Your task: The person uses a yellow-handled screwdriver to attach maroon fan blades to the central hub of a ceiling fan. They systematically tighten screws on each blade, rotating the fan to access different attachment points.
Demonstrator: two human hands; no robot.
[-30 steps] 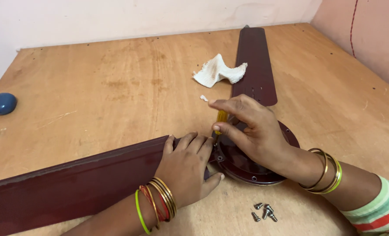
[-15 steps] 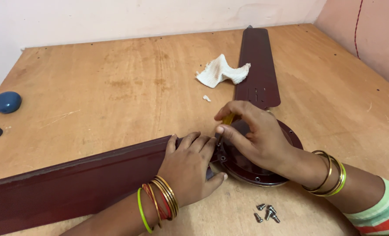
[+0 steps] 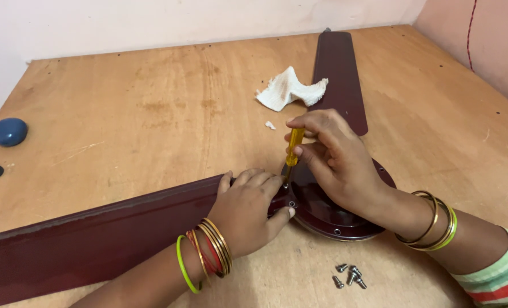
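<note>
The right hand (image 3: pixel 337 159) pinches a yellow-handled screwdriver (image 3: pixel 293 149), tip down at the near blade's root; the left hand (image 3: pixel 248 211) lies flat, fingers pressed together, pinning that long maroon metal fan blade (image 3: pixel 94 239) against the round maroon motor hub (image 3: pixel 334 214) at the table's near right. A screw is being driven, I judge — next comes steady downward turning. Two blades (image 3: pixel 339 68) show, one crumpled white cloth (image 3: pixel 288 91) — and about four loose screws (image 3: pixel 348 276).

Soft, even light fills the scene. Shadows stay faint under the hands. The picture is sharp, without glare.
</note>
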